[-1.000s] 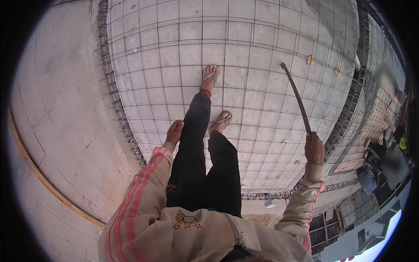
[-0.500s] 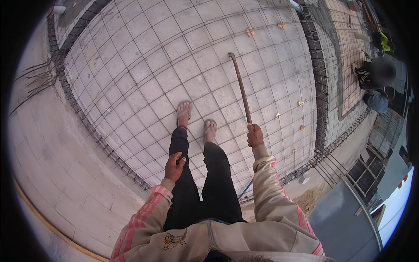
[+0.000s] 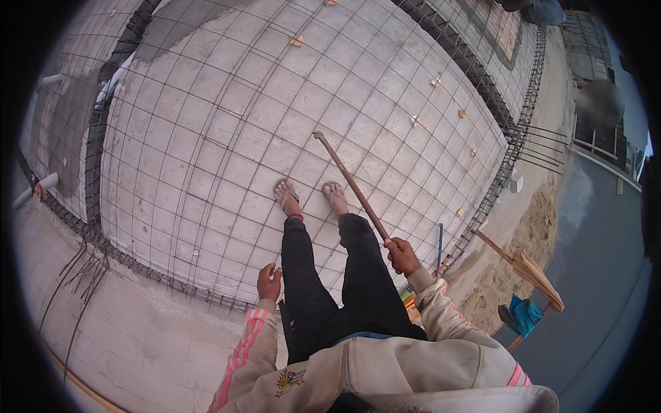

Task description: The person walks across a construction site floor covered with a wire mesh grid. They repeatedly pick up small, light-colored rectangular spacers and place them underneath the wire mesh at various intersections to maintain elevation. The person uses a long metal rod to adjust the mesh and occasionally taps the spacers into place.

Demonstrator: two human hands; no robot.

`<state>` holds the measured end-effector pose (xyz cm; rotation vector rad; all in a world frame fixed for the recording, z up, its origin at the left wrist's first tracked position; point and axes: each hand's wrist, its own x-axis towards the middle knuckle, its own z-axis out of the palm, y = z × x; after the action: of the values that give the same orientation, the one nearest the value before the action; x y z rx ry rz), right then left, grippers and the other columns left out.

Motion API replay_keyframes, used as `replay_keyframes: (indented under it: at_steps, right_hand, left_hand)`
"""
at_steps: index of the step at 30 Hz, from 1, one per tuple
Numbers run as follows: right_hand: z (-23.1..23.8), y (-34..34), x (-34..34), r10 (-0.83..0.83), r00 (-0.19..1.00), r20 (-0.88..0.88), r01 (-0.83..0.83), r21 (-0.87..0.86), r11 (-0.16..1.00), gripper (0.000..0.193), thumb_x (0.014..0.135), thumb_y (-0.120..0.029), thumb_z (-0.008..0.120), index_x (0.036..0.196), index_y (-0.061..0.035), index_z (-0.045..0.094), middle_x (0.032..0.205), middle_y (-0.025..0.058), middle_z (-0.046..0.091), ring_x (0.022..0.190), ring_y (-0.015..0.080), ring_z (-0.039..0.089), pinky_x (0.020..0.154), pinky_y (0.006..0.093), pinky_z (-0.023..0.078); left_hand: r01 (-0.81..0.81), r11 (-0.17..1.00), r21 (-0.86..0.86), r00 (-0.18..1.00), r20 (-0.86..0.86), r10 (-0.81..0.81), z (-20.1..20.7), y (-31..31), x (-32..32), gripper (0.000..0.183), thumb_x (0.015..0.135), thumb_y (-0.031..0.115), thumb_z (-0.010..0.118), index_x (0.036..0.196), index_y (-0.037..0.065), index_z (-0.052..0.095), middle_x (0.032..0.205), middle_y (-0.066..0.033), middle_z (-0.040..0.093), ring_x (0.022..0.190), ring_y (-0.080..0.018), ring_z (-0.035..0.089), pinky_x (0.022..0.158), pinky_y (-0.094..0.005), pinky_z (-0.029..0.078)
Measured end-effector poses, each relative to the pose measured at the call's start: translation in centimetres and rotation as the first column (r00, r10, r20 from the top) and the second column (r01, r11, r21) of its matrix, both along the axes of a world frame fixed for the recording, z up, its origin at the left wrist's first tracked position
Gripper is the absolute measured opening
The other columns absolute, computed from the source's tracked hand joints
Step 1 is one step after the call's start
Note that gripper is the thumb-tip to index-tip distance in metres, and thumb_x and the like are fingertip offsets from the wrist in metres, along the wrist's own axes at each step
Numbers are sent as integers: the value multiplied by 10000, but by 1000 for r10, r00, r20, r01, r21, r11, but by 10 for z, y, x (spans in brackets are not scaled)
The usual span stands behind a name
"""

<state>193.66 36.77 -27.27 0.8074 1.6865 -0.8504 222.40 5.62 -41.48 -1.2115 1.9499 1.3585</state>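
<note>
My right hand (image 3: 403, 257) is closed round the lower end of a long rusty metal bar (image 3: 354, 187). The bar slants forward and left, and its short bent tip is over the rebar mesh (image 3: 241, 165). Beside my left thigh hangs my left hand (image 3: 269, 283), fingers loosely curled and thumb apart. A tiny pale spot shows at its fingertips, too small to name. Both my feet (image 3: 288, 195), in flip-flops, stand side by side on the pale slab among the mesh bars.
Small orange-tan blocks (image 3: 296, 41) sit under the mesh in several places. Rebar cages (image 3: 96, 158) line the slab's edges, with loose bar ends (image 3: 544, 148) jutting out at right. Behind my right arm are a wooden-handled tool (image 3: 533, 275), a blue cloth (image 3: 525, 315) and sand (image 3: 509, 268).
My view has turned to the right. My feet are now nearly level, where the left one was ahead. The bar now slants further left, still in my right hand.
</note>
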Motion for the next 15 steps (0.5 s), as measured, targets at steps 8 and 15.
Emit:
replay_keyframes:
  at_steps: [8, 15]
  right_hand:
    - [21, 76, 96, -302, 951, 62, 292, 127, 948, 308, 998, -396, 528, 984, -90, 547, 633, -11, 453, 403, 94, 389, 342, 294, 309]
    - [12, 168, 129, -440, 898, 11, 431, 176, 885, 325, 976, -405, 541, 959, -81, 543, 621, -4, 454, 414, 99, 402, 348, 299, 325]
  left_hand:
    - [-15, 990, 143, 994, 106, 0, 0, -41, 32, 358, 934, 252, 646, 1164, -22, 657, 1057, -119, 693, 991, -183, 634, 908, -319, 495]
    - [-63, 976, 211, 982, 189, 22, 3, 0, -22, 355, 938, 252, 648, 1173, -15, 656, 986, -76, 684, 859, -140, 625, 808, -284, 507]
